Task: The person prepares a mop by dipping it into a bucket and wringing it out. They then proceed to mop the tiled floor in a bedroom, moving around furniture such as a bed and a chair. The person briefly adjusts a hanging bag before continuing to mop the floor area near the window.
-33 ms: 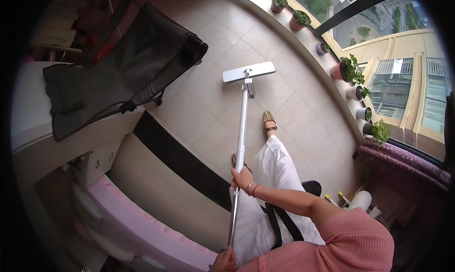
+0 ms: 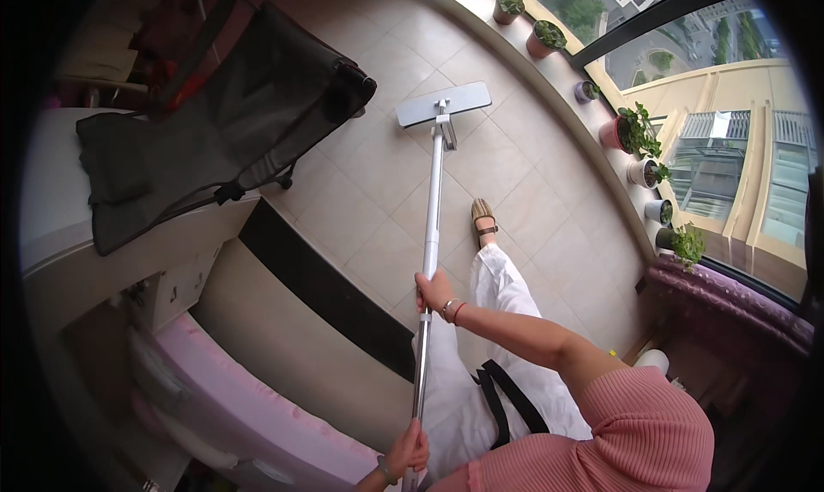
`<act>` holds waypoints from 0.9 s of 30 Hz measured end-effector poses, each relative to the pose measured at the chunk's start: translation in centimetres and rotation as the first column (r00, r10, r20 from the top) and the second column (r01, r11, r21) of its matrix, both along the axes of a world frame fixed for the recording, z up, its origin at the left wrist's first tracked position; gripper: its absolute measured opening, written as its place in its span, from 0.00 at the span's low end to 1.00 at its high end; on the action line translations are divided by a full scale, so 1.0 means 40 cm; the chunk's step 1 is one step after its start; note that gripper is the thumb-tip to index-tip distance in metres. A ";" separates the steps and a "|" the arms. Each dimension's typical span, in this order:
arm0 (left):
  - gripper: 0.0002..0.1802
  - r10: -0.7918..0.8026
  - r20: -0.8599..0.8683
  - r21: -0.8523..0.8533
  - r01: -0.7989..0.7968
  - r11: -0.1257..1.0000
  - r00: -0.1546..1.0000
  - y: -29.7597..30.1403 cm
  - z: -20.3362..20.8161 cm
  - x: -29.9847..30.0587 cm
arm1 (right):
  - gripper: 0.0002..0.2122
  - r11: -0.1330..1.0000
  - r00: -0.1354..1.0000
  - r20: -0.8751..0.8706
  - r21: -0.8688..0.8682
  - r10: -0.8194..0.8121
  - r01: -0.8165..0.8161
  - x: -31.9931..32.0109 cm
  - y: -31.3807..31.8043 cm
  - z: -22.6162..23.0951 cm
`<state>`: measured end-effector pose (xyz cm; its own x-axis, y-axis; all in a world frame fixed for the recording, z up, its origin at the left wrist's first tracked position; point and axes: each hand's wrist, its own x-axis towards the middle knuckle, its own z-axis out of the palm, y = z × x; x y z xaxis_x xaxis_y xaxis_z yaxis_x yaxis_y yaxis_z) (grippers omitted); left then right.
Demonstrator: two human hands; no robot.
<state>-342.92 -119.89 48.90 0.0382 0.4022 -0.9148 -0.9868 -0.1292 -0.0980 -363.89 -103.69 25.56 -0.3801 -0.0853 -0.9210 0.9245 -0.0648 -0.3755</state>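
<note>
A flat mop (image 2: 434,209) with a white and silver pole stretches away from me across the floor. Its pale rectangular head (image 2: 463,98) lies on the tiles. Partway down the pole, my right hand (image 2: 435,294) is closed round it, with a bracelet and a red string on the wrist. Lower, near the bottom edge of the picture, my left hand (image 2: 406,452) grips the same pole, a bracelet on its wrist too. The pole's near end runs out of the picture.
Left of the mop stands a dark folding chair (image 2: 232,106). Potted plants, such as one in a red pot (image 2: 614,134), line the curved window ledge (image 2: 558,93) on the right. A dark-edged step (image 2: 326,290) runs along the left. My sandalled foot (image 2: 484,217) rests on the tiles.
The mop head has slid farther away and slightly left across the tiles. Both hands have moved forward with the pole, still gripping it.
</note>
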 end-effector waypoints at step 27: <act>0.26 0.045 0.067 -0.022 -0.044 0.999 0.997 0.453 -0.211 -0.766 | 0.12 0.991 0.997 -0.069 0.132 0.025 -0.016 -0.739 0.332 -0.176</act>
<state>-373.56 -101.79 40.44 0.0822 0.3862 -0.9187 -0.9712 -0.1758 -0.1608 -393.46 -90.40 18.51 -0.4433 0.0265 -0.8960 0.8964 0.0084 -0.4433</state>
